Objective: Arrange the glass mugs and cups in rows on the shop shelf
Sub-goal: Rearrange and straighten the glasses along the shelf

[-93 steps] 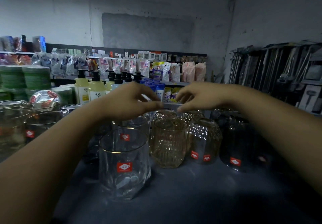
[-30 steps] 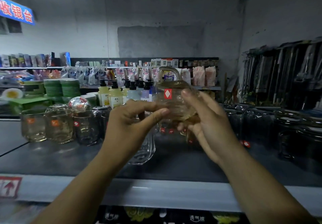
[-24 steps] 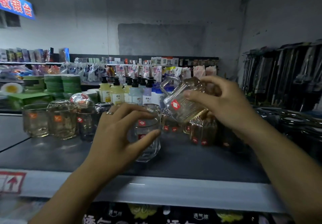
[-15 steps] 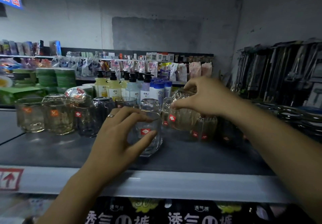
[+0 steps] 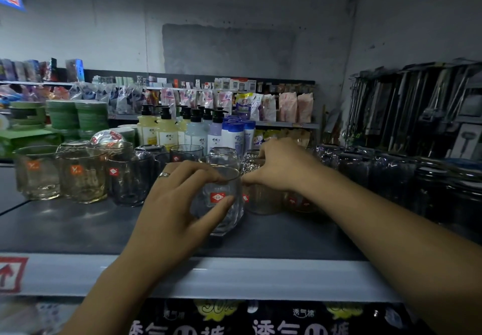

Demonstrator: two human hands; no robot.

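The left hand [image 5: 180,199] curls finger and thumb round the clear cup [image 5: 217,194], which stands mid-shelf [image 5: 78,225]. At its three o'clock, touching it, the right hand [image 5: 281,165] grips the amber mug [image 5: 260,200] by the top. Other glasses [image 5: 80,173] line up at nine o'clock. The glass is likely stiff, slick and breakable, so it is best held round the wall and set down softly.

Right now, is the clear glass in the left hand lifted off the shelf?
No, the clear glass stands on the shelf, gripped by the left hand.
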